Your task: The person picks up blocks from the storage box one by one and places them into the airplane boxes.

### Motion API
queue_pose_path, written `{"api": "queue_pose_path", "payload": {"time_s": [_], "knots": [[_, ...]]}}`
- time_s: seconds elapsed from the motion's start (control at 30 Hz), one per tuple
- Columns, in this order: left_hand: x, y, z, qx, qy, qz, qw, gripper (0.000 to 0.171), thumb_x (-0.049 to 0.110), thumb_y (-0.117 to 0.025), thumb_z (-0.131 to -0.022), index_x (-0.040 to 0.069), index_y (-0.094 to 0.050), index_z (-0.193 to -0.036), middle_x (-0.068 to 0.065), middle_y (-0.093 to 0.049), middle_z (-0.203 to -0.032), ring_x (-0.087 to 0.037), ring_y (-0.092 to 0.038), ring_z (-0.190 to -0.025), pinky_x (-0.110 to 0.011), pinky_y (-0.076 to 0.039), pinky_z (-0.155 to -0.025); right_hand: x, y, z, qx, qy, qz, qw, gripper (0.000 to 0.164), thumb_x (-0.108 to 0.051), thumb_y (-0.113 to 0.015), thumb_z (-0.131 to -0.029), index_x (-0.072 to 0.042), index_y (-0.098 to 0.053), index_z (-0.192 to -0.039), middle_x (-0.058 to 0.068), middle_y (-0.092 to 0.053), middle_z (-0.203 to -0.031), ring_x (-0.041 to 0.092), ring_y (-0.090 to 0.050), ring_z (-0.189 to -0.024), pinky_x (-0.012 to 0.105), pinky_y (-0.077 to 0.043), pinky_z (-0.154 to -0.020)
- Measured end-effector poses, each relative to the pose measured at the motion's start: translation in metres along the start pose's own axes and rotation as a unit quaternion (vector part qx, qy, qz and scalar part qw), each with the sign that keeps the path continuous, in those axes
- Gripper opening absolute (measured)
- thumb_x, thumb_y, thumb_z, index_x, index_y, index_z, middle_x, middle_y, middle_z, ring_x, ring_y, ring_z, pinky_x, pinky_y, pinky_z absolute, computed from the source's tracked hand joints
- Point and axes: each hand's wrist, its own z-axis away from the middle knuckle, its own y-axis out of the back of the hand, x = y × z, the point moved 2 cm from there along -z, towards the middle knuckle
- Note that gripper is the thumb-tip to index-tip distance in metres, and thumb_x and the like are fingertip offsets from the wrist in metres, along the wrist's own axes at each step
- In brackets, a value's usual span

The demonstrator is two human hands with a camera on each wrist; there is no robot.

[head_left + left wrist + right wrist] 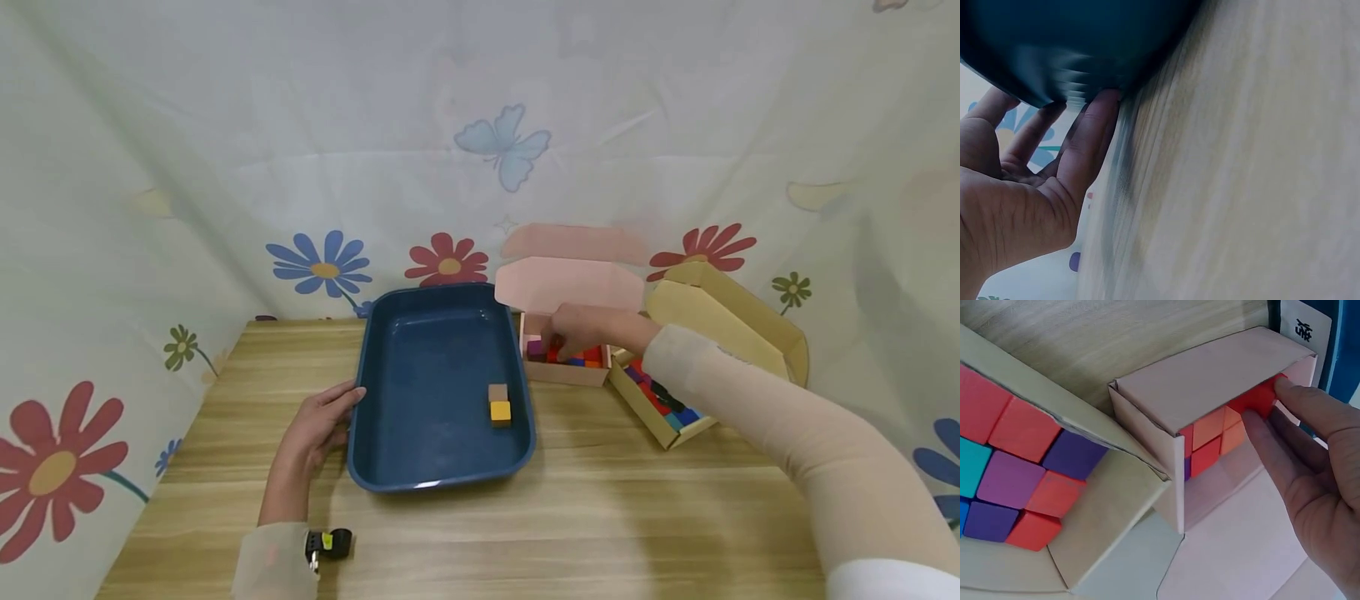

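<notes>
A deep blue tray [442, 442] lies on the wooden table. At its left side my left hand [321, 423] touches the rim and outer wall with nearly straight fingers [1097, 125]. Inside the tray, near its right wall, a brown cube [498, 391] and a yellow cube [500, 412] sit one in front of the other. My right hand [588, 327] reaches into an open pink box [564, 372] right of the tray. In the right wrist view its thumb and finger pinch a red cube [1256, 400] among several colored cubes [1206, 455].
Right of the pink box stands an open yellow cardboard box [647, 406], tilted to it and holding several colored cubes [1010, 479]. My right forearm passes over it. A black strap [330, 545] shows at my left cuff. A flowered curtain [360, 100] hangs behind the table.
</notes>
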Motion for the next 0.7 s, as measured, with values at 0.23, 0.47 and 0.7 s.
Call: {"api": "queue_pose_path", "payload": {"time_s": [0.23, 0.47, 0.7], "knots": [[0.0, 0.0, 0.002, 0.004, -0.001, -0.003, 1.0, 0.079, 0.043, -0.068, -0.098, 0.01, -0.032, -0.159, -0.024, -0.039, -0.156, -0.017, -0.065, -0.113, -0.039, -0.059, -0.089, 0.006, -0.009, -0.001, 0.026, 0.021, -0.032, 0.999, 0.018, -0.006, -0.075, -0.091, -0.007, -0.078, -0.109, 0.004, -0.074, -0.104, 0.018, -0.065, -0.092, 0.035, -0.058, -0.089], [0.001, 0.001, 0.004, 0.007, 0.003, -0.004, 1.0, 0.078, 0.044, -0.068, -0.097, 0.01, -0.034, -0.159, -0.023, -0.04, -0.156, -0.017, -0.064, -0.113, -0.039, -0.059, -0.09, 0.01, -0.026, -0.01, 0.074, 0.116, 0.063, 0.988, 0.012, -0.001, -0.078, -0.088, -0.006, -0.081, -0.098, 0.004, -0.076, -0.095, 0.017, -0.066, -0.086, 0.032, -0.059, -0.083], [0.002, -0.001, 0.001, 0.008, 0.002, 0.002, 1.0, 0.079, 0.043, -0.069, -0.097, 0.008, -0.034, -0.159, -0.025, -0.041, -0.155, -0.016, -0.066, -0.109, -0.04, -0.059, -0.088, 0.003, -0.024, -0.006, 0.105, 0.154, 0.153, 0.971, 0.011, -0.004, -0.08, -0.087, -0.01, -0.082, -0.096, 0.001, -0.076, -0.087, 0.014, -0.063, -0.076, 0.026, -0.057, -0.073]]}}
